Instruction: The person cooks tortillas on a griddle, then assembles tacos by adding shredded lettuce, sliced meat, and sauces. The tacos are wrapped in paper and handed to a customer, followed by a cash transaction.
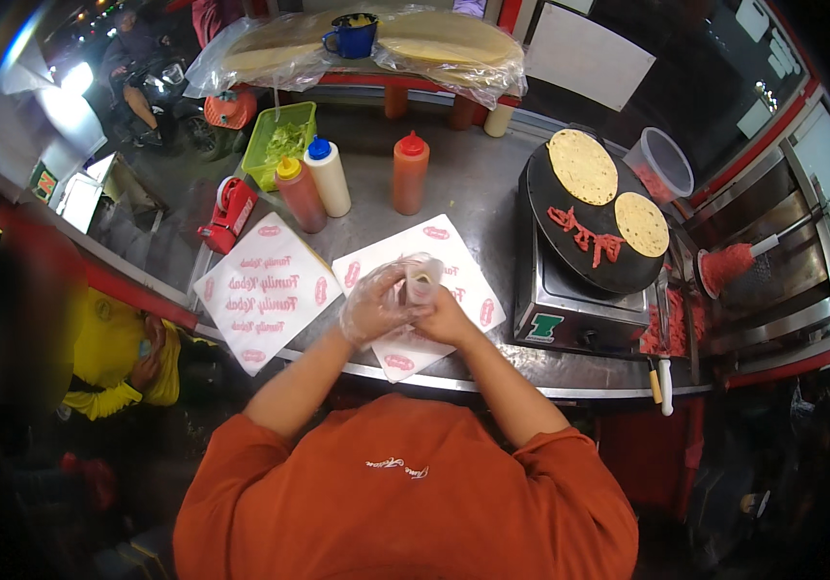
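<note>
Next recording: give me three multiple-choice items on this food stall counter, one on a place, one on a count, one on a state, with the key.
1. Where do the two round flatbreads lie?
A. on the black griddle
B. on the printed paper sheets
C. in the green tray

2. How many squeeze bottles stand upright on the counter?
A. one
B. three
C. five

3. What covers the left hand?
A. a clear plastic glove
B. a thick oven mitt
C. nothing

Key: 1 A, both breads rest on the dark round plate beside red meat strips. 2 B, yellow-capped, blue-capped and red-capped bottles stand together. 3 A, crinkled see-through film wraps the hand, while the right hand looks bare.
</note>
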